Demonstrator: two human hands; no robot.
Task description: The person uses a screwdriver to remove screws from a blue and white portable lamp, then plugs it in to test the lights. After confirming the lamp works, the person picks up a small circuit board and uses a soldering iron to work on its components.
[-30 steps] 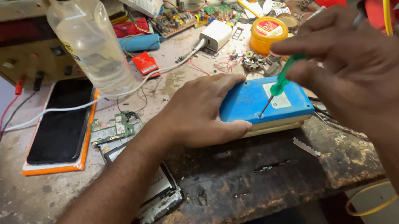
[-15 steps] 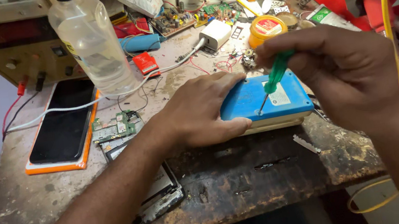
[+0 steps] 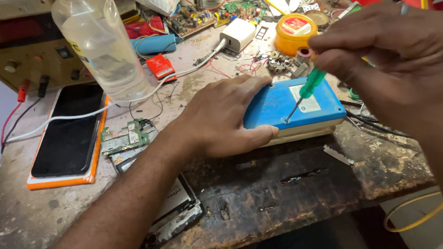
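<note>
Scarred workbench (image 3: 309, 181) bears blue flat-topped box (image 3: 276, 108) — pale label, cream base.

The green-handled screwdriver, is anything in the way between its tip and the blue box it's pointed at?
Nothing visible blocks it. The green-handled screwdriver, held in the right hand, has its tip on the flat blue plastic box near its front edge. The left hand rests on the box's left end, clear of the tip.

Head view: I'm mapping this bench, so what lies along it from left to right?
Black phone → circuit board → left hand → blue box → green screwdriver → right hand.
</note>
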